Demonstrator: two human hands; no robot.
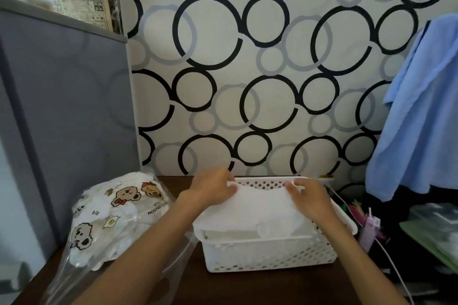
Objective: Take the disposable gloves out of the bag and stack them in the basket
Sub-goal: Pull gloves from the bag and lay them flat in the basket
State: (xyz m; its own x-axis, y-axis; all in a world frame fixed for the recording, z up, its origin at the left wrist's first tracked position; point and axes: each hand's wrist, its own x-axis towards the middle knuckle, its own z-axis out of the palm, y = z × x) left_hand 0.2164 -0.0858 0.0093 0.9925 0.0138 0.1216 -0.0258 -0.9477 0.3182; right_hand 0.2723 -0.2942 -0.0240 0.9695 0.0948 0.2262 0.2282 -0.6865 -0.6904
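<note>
Disposable gloves [257,208], a thin white translucent pile, lay across the top of a white perforated basket [267,252] on a dark wooden table [247,287]. The pile rose slightly above the basket's rim, and its edges drooped toward the front wall. The left hand [210,190] rested on the far left corner of the pile, and the right hand [309,198] rested on the far right side, near the basket's back wall. Both hands seemed to press or smooth the top layer, probably to flatten it so the stack would sit evenly. The fingers looked lightly bent over the gloves, but the blur made it impossible to tell whether they pinched an edge or merely pushed down.

Left of the basket, just beside it, a clear plastic bag [114,218] printed with cartoon bears lay slumped on the table, more white gloves visible inside, so the job seemed only partly done. A blue cloth [418,111] hung at the right, in front of wallpaper with black and grey circles.
</note>
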